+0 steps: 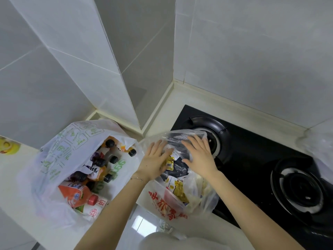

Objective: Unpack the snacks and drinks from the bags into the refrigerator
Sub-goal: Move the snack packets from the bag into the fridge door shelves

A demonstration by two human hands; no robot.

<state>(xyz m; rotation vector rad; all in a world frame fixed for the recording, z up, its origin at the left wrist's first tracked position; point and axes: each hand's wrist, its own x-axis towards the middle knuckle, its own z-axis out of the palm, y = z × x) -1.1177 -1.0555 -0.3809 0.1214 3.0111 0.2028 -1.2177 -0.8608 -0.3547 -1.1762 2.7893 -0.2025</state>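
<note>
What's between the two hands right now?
In the head view, a yellow snack packet inside the clear plastic bag lies between the left hand and the right hand.

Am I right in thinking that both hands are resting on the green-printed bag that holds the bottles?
Not quite. The head view shows the left hand and the right hand resting on the clear bag with red characters, which holds snack packets. The green-printed bag with the bottles sits to its left.
</note>
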